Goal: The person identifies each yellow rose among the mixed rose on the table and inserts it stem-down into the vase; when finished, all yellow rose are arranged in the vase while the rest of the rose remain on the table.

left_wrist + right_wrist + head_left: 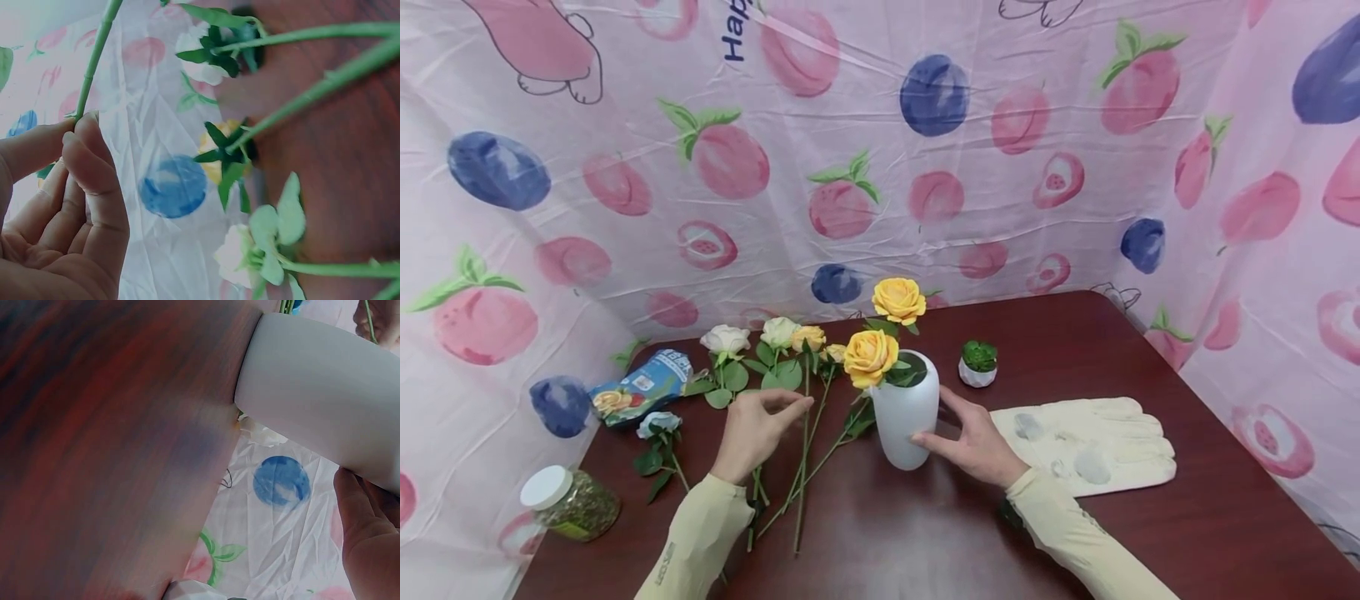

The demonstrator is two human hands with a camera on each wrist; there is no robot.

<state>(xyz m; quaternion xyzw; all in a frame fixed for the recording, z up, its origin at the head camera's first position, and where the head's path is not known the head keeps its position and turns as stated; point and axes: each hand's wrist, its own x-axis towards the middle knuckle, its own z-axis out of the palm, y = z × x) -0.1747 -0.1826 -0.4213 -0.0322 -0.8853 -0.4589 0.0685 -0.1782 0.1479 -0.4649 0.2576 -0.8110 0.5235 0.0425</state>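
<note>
A white vase (906,417) stands on the dark red table (1150,358) with two yellow roses (871,357) in it. My right hand (973,442) grips the vase's right side, thumb behind and fingers low in front; the right wrist view shows the vase (325,394) against that hand (369,531). My left hand (801,406) pinches the green stem (805,454) of a yellow rose (808,337) lying left of the vase. In the left wrist view, thumb and forefinger (72,125) hold that stem (95,59).
More cut roses, white (725,339) and pale, lie in a loose row left of the vase, with a small blue flower (658,425). A snack bag (640,387) and a lidded jar (568,502) sit far left. A tiny potted plant (978,363) and cream gloves (1090,446) lie right.
</note>
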